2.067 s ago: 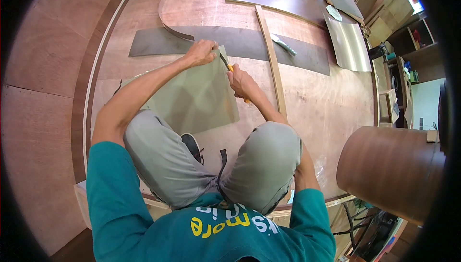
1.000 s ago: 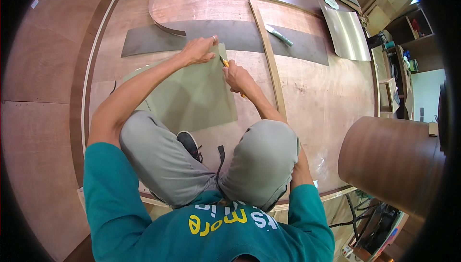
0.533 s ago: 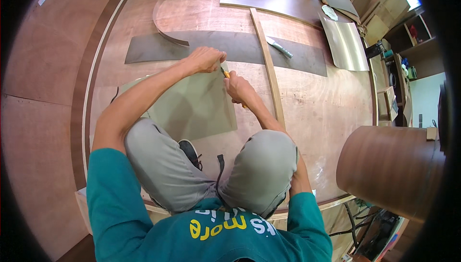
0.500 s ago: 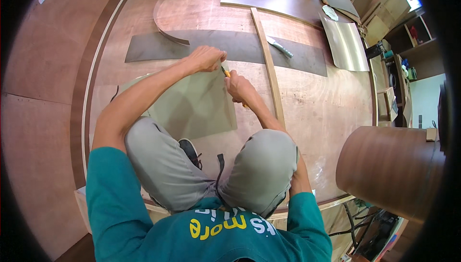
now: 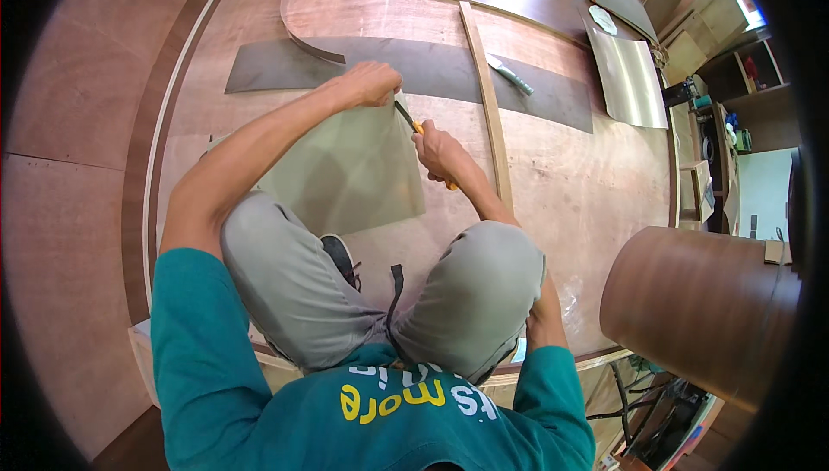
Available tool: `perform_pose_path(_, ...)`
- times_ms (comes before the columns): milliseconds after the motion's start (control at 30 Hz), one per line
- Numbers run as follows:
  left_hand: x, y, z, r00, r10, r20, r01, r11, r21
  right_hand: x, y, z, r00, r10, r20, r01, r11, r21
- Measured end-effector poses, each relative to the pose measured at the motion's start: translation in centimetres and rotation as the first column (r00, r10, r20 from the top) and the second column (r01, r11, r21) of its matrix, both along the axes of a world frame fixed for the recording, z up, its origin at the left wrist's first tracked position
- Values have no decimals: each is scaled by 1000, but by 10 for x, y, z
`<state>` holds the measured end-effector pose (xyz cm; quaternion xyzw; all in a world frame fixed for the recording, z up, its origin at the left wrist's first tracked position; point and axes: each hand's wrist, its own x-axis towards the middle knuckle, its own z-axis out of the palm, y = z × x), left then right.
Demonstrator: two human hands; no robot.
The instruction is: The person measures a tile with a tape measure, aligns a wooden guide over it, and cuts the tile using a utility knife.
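My left hand [image 5: 376, 84] is closed on the upper right corner of a thin grey-green sheet [image 5: 345, 173], which is lifted and slightly bowed in front of my knees. In my right hand [image 5: 440, 153] is a yellow-handled tool with a long dark blade [image 5: 403, 113]. Its tip points up and left at the raised corner, close under my left fingers. Whether the tip touches the sheet I cannot tell. The far left part of the sheet is hidden behind my left forearm.
Beyond my hands lies a long dark grey strip [image 5: 432, 82], crossed by a wooden batten [image 5: 486, 95]. On the strip rests a green-and-white cutter-like tool [image 5: 511, 74]. A curved brown strip [image 5: 311, 50], a shiny curled sheet [image 5: 626, 82] and a large brown roll [image 5: 699, 311] lie around.
The blade's tip has swung up toward the left hand, and more of the blade shows. Both hands and the sheet's corner have shifted slightly away from me.
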<state>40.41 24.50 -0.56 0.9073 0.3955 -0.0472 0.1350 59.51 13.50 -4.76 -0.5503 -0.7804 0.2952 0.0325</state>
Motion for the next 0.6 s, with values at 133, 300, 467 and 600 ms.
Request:
perform_pose_path(133, -13, -8, -5, 997, 50, -67, -50, 999, -6, -22, 4, -3, 998, -6, -67, 1, 997, -76)
perform_pose_path(300, 18, -6, 0, 996, -79, -48, 82, 994, 75, -3, 23, -57, 995, 95, 25, -97, 990, 100)
perform_pose_path(467, -11, -8, -19, 980, -49, -193, 81, 983, 162, -32, 2, -31, 993, -81, -91, 84, 996, 29)
perform_pose_path(600, 6, -6, -27, 907, -156, -390, 268, 929, 253, -25, -1, -34, 998, -52, -35, 56, 993, 102)
